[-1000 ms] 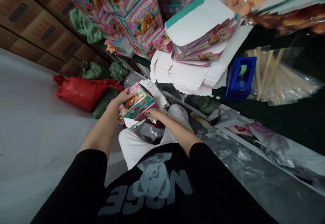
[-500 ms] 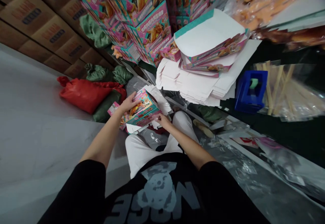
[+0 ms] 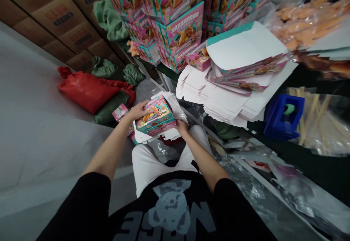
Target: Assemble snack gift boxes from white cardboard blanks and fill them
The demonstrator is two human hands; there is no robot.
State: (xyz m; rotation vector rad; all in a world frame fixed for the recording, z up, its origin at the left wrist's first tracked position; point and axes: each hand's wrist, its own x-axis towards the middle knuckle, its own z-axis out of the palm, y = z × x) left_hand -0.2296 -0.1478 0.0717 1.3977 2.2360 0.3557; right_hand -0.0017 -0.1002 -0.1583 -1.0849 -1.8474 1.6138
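Held in front of me over my lap is a small pink and teal printed food box (image 3: 155, 116), its picture side up. My left hand (image 3: 137, 111) lies across its left side, fingers on the top face. My right hand (image 3: 181, 127) grips its lower right corner, with the fingers partly hidden behind the box. Loose white card sheets (image 3: 175, 109) lie beneath and behind the box. A small pink card piece (image 3: 120, 112) sits just left of my left hand.
Stacked printed boxes (image 3: 177, 33) and flat white box blanks (image 3: 221, 102) rise ahead. Brown cartons (image 3: 62, 18), a red bag (image 3: 87, 91) and green bags (image 3: 109, 109) lie left. A blue tape dispenser (image 3: 283, 117) and wooden sticks in clear plastic (image 3: 314, 120) are right.
The whole view has shifted as my head moved. The box now sits flatter and more squarely between my hands, and my right hand has moved to its lower right corner.
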